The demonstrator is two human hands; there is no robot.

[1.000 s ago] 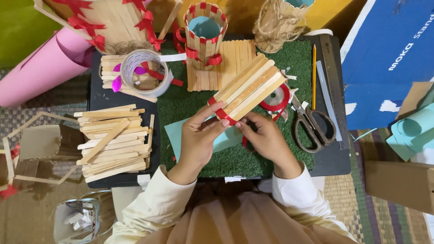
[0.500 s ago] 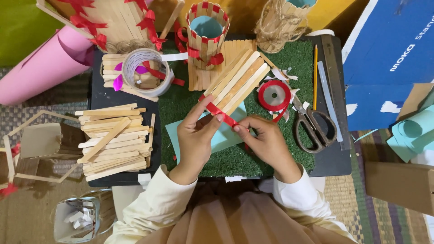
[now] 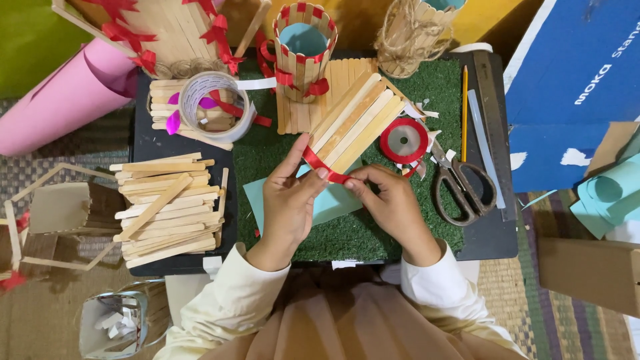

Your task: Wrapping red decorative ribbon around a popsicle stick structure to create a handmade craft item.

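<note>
Both hands meet palms-down over green turf mat (image 3: 347, 233) on the tabletop. Left hand (image 3: 288, 200) pinches red ribbon (image 3: 323, 167) at the stick panel (image 3: 357, 120)'s near end, fingers narrow; right hand (image 3: 390, 200) pinches the ribbon's other end. Panel's long axis runs diagonal, near-left to far-right, just beside the ribbon spool (image 3: 404, 141).

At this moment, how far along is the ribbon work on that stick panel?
Done: the flat panel of wooden sticks is assembled, and a red ribbon crosses its near end. In hand: the left hand and right hand both pinch that ribbon at the panel's near end. Left: no bow shows, unlike the ribboned stick cup; the ribbon spool and scissors lie alongside.
</note>
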